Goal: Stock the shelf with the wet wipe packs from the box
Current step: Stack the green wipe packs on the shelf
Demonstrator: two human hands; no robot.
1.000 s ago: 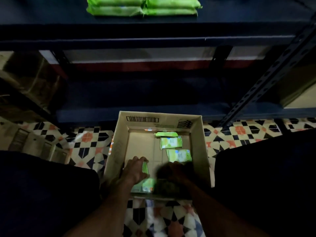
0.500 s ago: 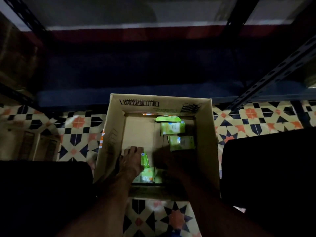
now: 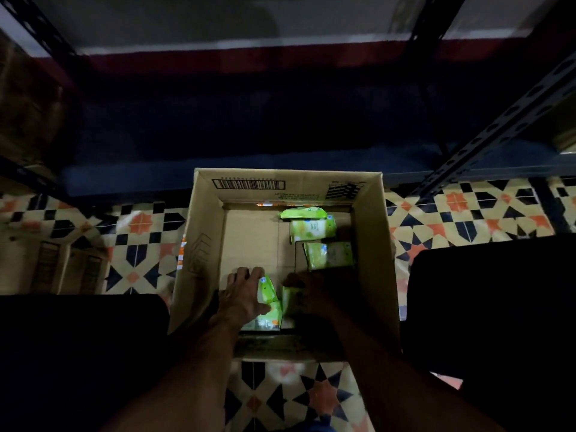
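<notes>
Cardboard throughout, the open brown cardboard box [image 3: 202, 244] holds the green plastic wet wipe packs [image 3: 267, 291], bunched between both hands at its near wall. Risk: the packs look slick and press together, so a shallow grip in this poor light could drop one back. The left hand [image 3: 244, 294] is curled, thumb across a pack, gripping it. The right hand [image 3: 314, 294], just beside it in shadow, rests on the neighbouring pack; its closure cannot be determined. Three further packs [image 3: 328, 255] lie beyond its fingers.

Patterned tile floor [image 3: 140, 222] under an open cardboard box [image 3: 202, 244].
</notes>
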